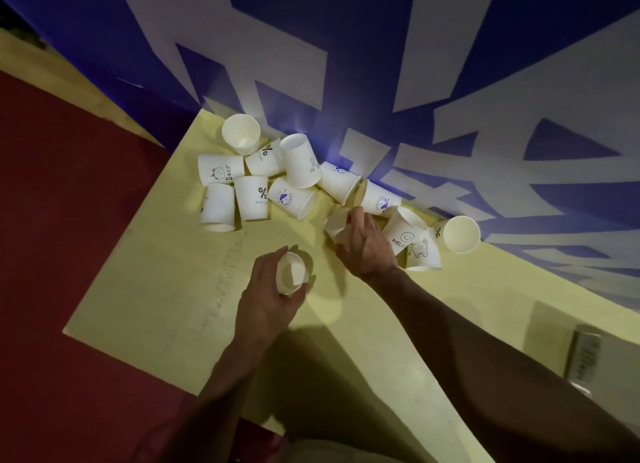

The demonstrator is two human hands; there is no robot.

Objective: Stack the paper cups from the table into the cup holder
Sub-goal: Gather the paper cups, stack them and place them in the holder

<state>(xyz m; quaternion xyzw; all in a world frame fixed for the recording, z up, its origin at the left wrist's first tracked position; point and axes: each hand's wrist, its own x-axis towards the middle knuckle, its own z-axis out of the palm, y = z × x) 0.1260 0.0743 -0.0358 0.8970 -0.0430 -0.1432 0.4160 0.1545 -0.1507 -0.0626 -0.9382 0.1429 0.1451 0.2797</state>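
Item: we count about a dozen white paper cups [249, 199] strewn over the yellow table [166, 282] from centre to right of frame, below the blue-and-white wall [450, 64]. Left hand [266, 299], lower centre, curls round an upright cup [291, 272]. Right hand [367, 244] grips another cup [337, 225], seemingly on its side.
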